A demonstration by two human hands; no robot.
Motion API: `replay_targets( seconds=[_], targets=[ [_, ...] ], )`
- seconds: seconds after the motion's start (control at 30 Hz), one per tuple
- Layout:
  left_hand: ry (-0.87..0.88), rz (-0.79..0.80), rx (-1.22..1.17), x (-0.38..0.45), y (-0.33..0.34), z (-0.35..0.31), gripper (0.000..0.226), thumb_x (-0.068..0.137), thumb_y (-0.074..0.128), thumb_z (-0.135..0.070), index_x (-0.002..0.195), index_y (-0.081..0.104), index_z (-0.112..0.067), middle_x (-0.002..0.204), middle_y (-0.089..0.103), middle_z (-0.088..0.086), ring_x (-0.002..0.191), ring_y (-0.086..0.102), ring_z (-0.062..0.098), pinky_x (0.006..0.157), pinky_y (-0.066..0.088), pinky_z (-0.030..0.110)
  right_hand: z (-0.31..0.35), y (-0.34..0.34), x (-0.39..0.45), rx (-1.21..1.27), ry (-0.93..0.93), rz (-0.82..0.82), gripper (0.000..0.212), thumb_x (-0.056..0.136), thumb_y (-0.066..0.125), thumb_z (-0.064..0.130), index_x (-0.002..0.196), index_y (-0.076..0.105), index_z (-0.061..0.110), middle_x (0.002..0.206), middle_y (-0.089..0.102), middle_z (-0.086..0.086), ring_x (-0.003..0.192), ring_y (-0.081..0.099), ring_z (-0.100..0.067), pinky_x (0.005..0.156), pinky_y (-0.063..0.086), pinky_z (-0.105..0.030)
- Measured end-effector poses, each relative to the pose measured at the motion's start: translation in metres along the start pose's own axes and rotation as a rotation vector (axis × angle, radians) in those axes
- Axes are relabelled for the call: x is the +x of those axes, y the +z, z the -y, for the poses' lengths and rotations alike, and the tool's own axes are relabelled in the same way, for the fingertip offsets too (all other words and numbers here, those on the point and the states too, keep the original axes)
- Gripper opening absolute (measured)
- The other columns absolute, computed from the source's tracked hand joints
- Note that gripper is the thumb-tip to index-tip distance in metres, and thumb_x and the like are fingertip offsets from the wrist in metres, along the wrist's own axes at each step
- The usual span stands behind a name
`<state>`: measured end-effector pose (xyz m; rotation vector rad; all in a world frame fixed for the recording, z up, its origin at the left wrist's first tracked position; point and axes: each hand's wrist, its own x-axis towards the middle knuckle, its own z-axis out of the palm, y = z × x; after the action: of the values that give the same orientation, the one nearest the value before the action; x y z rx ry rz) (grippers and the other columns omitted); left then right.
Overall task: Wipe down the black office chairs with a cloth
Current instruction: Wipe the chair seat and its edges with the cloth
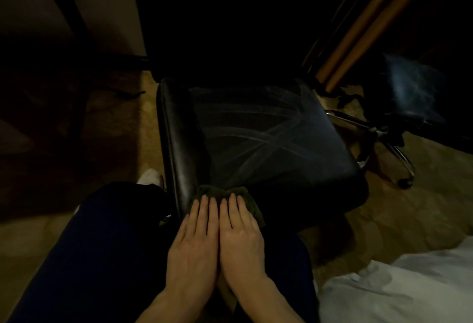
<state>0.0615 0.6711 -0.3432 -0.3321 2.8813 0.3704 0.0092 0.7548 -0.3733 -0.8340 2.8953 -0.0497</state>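
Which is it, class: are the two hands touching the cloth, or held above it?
Touching. The head view shows the left hand and right hand lying flat, fingers straight, on the dark cloth at the chair seat's front edge.

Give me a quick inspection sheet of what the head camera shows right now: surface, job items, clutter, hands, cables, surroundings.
Surface: black chair seat, glossy, with pale curved wipe streaks across it.
Job's things: dark green cloth at the near edge of the seat, mostly under the fingers; second black chair to the right, also streaked.
Clutter: nothing seen on the seat besides the cloth.
Hands: left hand and right hand lie side by side, fingers straight, pressing flat on the cloth.
Cables: nothing seen; the image is very dim.
Surroundings: tan carpet, chrome chair base, wooden rails upper right, white fabric lower right, dark trouser leg.
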Motion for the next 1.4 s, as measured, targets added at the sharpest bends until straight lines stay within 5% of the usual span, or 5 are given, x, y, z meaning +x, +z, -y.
replay_targets(
  seconds=[0.13, 0.6, 0.87, 1.17, 1.4],
  targets=[
    [-0.040, 0.074, 0.027, 0.007, -0.006, 0.004, 0.067, 0.106, 0.024, -0.031, 0.142, -0.028, -0.008, 0.147, -0.037, 0.015, 0.148, -0.024, 0.028, 0.124, -0.006, 0.040, -0.003, 0.002, 0.008, -0.042, -0.039, -0.068, 0.064, 0.068, 0.087, 0.019, 0.126, 0.065, 0.006, 0.133, 0.060, -0.017, 0.128, 0.055, -0.028, 0.117, 0.031, -0.042],
    [-0.144, 0.043, 0.010, 0.121, -0.030, 0.050, 0.066, 0.106, 0.019, -0.034, 0.149, -0.023, -0.005, 0.158, -0.029, 0.017, 0.148, -0.026, 0.029, 0.124, -0.008, 0.042, -0.002, -0.001, 0.145, -0.034, -0.174, -0.088, 0.068, 0.068, 0.087, 0.024, 0.129, 0.062, 0.007, 0.136, 0.058, -0.015, 0.128, 0.055, -0.024, 0.106, 0.035, -0.039],
    [-0.152, -0.053, 0.021, 0.222, -0.055, 0.105, 0.067, 0.106, 0.021, -0.030, 0.150, -0.021, -0.003, 0.159, -0.026, 0.019, 0.150, -0.021, 0.029, 0.124, -0.003, 0.041, 0.014, -0.016, 0.268, 0.008, -0.312, -0.071, 0.061, 0.105, 0.036, 0.016, 0.156, 0.003, 0.009, 0.164, -0.003, -0.013, 0.152, -0.006, -0.022, 0.117, -0.012, -0.030],
    [-0.183, -0.131, -0.019, 0.328, -0.076, 0.161, 0.072, 0.102, 0.033, -0.030, 0.155, -0.006, 0.000, 0.163, -0.010, 0.022, 0.152, -0.008, 0.035, 0.125, 0.004, 0.042, 0.039, -0.025, 0.385, 0.049, -0.275, -0.046, 0.059, 0.102, 0.044, 0.027, 0.155, 0.019, 0.021, 0.157, 0.029, -0.010, 0.142, 0.028, -0.030, 0.116, 0.026, -0.041],
    [-0.165, -0.225, -0.081, 0.337, -0.084, 0.165, 0.069, 0.101, 0.043, -0.024, 0.155, 0.008, 0.000, 0.162, 0.013, 0.021, 0.150, 0.014, 0.033, 0.124, 0.012, 0.037, 0.046, -0.026, 0.390, 0.134, -0.172, -0.091, 0.043, 0.103, 0.038, 0.020, 0.146, 0.039, 0.017, 0.145, 0.041, -0.015, 0.132, 0.038, -0.034, 0.108, 0.033, -0.042]
  ],
)
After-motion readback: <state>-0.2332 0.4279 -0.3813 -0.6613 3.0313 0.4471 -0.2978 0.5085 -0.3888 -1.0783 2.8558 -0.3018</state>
